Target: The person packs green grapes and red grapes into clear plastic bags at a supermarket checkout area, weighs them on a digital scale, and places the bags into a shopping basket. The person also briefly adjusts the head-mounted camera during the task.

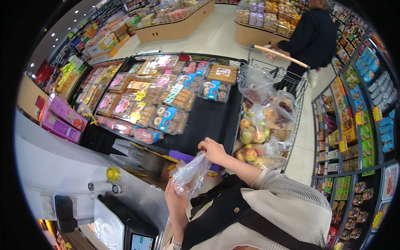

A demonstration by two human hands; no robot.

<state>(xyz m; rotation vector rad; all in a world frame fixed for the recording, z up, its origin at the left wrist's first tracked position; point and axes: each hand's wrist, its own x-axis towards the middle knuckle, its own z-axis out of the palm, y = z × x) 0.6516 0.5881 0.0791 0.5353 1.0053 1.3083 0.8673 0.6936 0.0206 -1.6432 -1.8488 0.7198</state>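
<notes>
A clear plastic bag [192,176] hangs between my two hands in front of my black apron. My right hand [214,151] pinches its upper end, near the edge of a black display stand [203,122]. My left hand [175,195] holds the lower part from beneath; its fingers are partly behind the plastic, and what the bag contains is hard to make out. Clear boxes of baked goods lie on the stand, the nearest a box of small doughnuts [168,120]. Below left of my hands is a weighing scale [109,222] with a lit screen.
A wire shopping cart [300,125] with bagged fruit [253,136] stands right of the display. A metal counter [137,187] holds a roll of yellow tape [113,173]. Another person in dark clothing [315,34] stands beyond the cart. Stocked shelves [353,125] line the right side.
</notes>
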